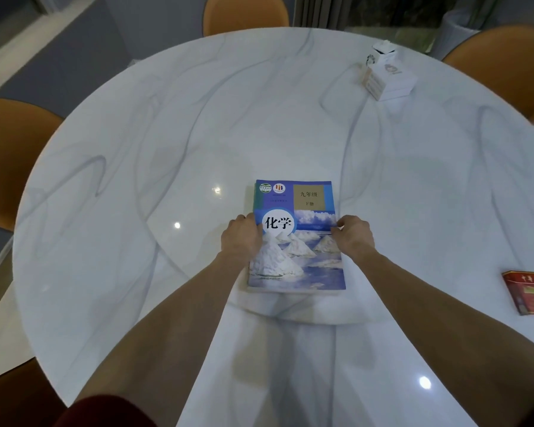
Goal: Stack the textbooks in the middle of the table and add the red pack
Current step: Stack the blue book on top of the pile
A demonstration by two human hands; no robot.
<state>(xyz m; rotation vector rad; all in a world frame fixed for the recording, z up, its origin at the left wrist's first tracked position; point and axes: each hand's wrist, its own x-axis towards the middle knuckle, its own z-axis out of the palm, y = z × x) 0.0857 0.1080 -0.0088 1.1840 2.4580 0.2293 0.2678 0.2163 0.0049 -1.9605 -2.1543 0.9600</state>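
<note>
A blue textbook [302,251] with white mounds on its cover lies face up in the middle of the round marble table [136,180]. A second book edge shows under it along its left and far sides. My left hand [241,235] grips the stack's left edge, thumb on the cover. My right hand [353,234] pinches the right edge at the same height. The red pack [526,292] lies flat near the table's right edge, well apart from both hands.
A white tissue box [389,77] with a small white item on top stands at the far right of the table. Orange chairs [245,13] ring the table at the back, the left and the right.
</note>
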